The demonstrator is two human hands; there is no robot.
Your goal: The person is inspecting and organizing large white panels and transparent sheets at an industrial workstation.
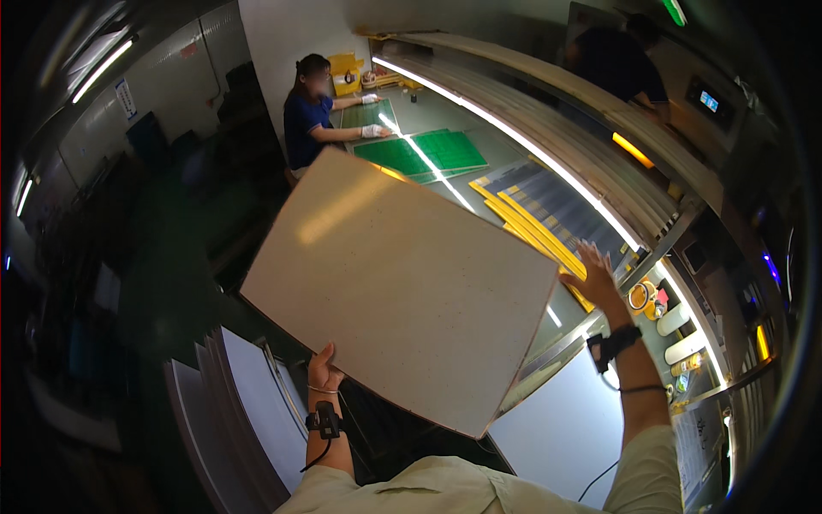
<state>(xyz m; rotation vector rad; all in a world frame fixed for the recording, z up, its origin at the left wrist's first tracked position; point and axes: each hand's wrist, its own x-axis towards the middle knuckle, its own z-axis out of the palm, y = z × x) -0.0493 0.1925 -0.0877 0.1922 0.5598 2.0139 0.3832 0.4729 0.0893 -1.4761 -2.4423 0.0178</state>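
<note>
A large white rectangular board [402, 291] with a thin brownish edge is held up, tilted, in front of me. My left hand [324, 370] grips its lower left edge, thumb on the face and the other fingers hidden behind. My right hand [595, 278] is at the board's right corner, fingers stretched out and spread, the thumb close to the edge; whether it presses on the board I cannot tell. Beyond that hand lie dark panels with yellow edges [539, 227] on the workbench [445, 193]. Both wrists carry small black devices with cables.
Several white boards [248, 403] stand on edge at lower left. Another white board [561, 420] lies at lower right. Across the bench a person [310, 120] in white gloves handles green panels [428, 152]. A lit shelf [514, 128] runs along the right, with tape rolls [640, 296] below.
</note>
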